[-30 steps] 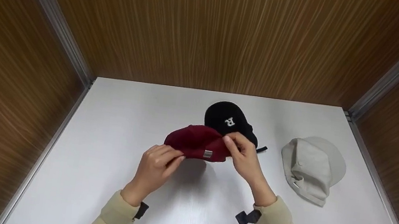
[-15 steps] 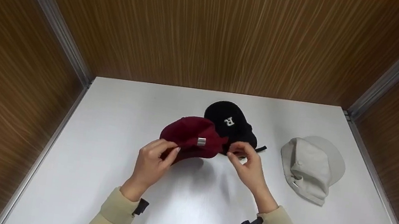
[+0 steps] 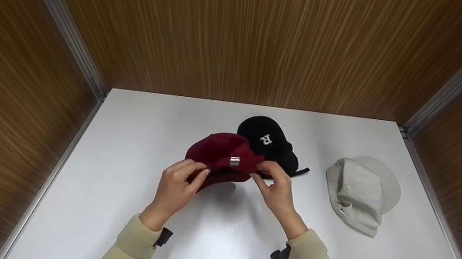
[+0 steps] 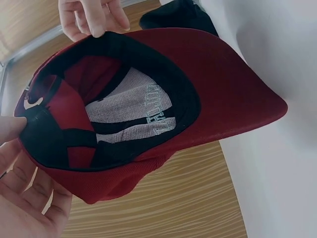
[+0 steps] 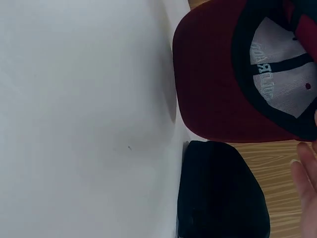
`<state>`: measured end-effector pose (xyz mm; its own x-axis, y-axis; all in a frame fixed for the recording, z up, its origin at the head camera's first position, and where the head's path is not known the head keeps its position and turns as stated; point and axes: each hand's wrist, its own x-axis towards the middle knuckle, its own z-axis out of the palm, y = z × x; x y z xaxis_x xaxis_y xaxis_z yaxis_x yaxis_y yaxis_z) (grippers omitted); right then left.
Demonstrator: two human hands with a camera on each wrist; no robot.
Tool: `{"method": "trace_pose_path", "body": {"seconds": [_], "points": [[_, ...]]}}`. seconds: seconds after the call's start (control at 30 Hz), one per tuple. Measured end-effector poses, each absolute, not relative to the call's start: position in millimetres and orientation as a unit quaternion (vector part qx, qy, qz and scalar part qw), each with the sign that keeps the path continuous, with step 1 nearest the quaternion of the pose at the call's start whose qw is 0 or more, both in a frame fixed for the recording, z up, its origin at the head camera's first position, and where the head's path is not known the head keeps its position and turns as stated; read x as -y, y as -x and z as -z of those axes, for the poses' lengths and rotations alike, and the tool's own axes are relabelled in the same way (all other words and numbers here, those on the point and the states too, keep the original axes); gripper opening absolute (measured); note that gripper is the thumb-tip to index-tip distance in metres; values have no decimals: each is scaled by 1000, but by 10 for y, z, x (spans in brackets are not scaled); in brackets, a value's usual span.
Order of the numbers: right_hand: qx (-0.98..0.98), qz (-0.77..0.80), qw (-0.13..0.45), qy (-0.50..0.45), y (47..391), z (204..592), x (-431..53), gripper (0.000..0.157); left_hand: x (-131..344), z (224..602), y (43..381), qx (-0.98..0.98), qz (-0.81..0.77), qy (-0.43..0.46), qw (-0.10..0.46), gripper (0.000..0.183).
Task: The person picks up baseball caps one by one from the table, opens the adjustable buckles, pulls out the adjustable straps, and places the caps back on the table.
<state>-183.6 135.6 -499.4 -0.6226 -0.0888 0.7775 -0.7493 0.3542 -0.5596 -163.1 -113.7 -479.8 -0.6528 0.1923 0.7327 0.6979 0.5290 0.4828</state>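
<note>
A dark red cap [image 3: 219,148] is held up off the table, with a silver clasp [image 3: 234,161] facing me. My left hand [image 3: 175,189] pinches its left edge between thumb and fingers. At the opposite edge my right hand [image 3: 277,188] pinches the rim. The left wrist view looks into the crown, where a dark sweatband [image 4: 188,99] surrounds a pale mesh lining [image 4: 133,99] with lettering; the brim [image 4: 237,84] points to the right there. Only part of the right hand [image 5: 308,183] shows in the right wrist view.
A black cap [image 3: 258,129] with a white R lies behind the red one, its strap [image 3: 301,172] sticking out to the right. A beige cap [image 3: 360,193] lies farther right on the white table [image 3: 135,134]. Wood-grain panels [image 3: 244,36] stand at the back and sides.
The red cap has tilted and shifted slightly left and up. My right hand let go of its edge, moved off, then came back to pinch the rim. The left hand kept its hold.
</note>
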Motion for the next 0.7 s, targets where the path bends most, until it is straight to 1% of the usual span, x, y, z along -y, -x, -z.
{"method": "trace_pose_path", "body": {"seconds": [0.23, 0.43, 0.53, 0.7], "points": [[731, -490, 364, -304, 2012, 5115, -1368, 29, 1165, 4745, 1659, 814, 395, 280, 323, 5], [742, -463, 368, -316, 2097, 5224, -1426, 26, 1213, 4671, 1706, 825, 374, 262, 332, 4], [751, -446, 361, -325, 2077, 5246, -1447, 23, 1236, 4673, 1717, 842, 357, 245, 322, 7], [780, -408, 343, -326, 2006, 5284, -1473, 19, 1262, 4765, 1756, 870, 335, 223, 285, 8]]}}
